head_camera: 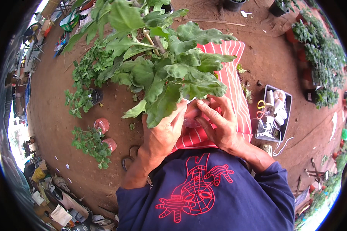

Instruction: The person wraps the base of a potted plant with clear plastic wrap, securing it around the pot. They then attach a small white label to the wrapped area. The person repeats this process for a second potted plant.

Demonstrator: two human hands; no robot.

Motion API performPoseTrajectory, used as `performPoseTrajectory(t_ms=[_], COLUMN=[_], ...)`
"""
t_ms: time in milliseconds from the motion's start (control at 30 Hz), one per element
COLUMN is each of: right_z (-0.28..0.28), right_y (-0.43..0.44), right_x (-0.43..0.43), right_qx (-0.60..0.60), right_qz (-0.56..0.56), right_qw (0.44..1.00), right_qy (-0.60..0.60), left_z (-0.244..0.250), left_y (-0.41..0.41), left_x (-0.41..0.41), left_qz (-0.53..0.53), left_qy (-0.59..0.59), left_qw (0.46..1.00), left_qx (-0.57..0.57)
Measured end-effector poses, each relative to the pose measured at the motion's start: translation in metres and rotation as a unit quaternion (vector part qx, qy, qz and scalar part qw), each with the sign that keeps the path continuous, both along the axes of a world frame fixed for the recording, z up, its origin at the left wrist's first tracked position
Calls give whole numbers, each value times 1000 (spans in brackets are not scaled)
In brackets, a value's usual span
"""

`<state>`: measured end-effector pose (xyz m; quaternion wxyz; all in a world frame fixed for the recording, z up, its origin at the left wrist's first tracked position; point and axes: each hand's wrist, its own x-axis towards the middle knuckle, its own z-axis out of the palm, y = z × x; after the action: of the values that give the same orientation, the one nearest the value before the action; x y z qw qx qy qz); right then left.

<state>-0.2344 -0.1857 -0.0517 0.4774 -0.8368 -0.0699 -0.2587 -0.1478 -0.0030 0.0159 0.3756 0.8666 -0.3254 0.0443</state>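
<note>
A leafy green potted plant (159, 69) rises before me, with wooden stakes (153, 43) among its stems. Under its lower leaves, a reddish bundle in clear plastic film (192, 111) rests on the red-and-white striped cloth (232, 86) over my lap. My left hand (164, 130) pinches the bundle's left edge, its fingers partly hidden by a drooping leaf. At the right edge, the thumb and fingers of my right hand (217, 121) grip the same film. A small white bit shows near the left thumb tip. Leaves conceal the bundle's top.
To my right, a grey tray (286, 115) holds white tape rolls, cords and scissors (260, 109). Smaller plants stand at left, near two red-wrapped root balls (101, 124). Rows of potted plants (324, 57) line the right side. Tools and boxes (66, 199) lie at lower left.
</note>
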Motion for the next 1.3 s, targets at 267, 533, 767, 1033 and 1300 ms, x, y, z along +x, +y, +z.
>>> performPoseTrajectory(t_ms=[267, 533, 767, 1033, 1300], right_z=[0, 7, -1, 3, 21], right_y=[1, -2, -5, -4, -18], right_x=[-2, -2, -5, -1, 10], right_qx=[-16, -7, -2, -18, 54], right_qz=[-8, 16, 22, 8, 32], right_qw=[1000, 1000, 999, 999, 985], right_qy=[-16, 23, 35, 25, 160], left_z=[-3, 2, -16, -61, -55], left_y=[-8, -5, -11, 45, 17], left_x=[-8, 7, 7, -47, -46], left_qz=[10, -95, -96, 93, 83], left_qy=[45, 69, -50, 74, 171], left_qw=[999, 993, 994, 969, 980], left_qx=[-20, -22, 18, -215, -61])
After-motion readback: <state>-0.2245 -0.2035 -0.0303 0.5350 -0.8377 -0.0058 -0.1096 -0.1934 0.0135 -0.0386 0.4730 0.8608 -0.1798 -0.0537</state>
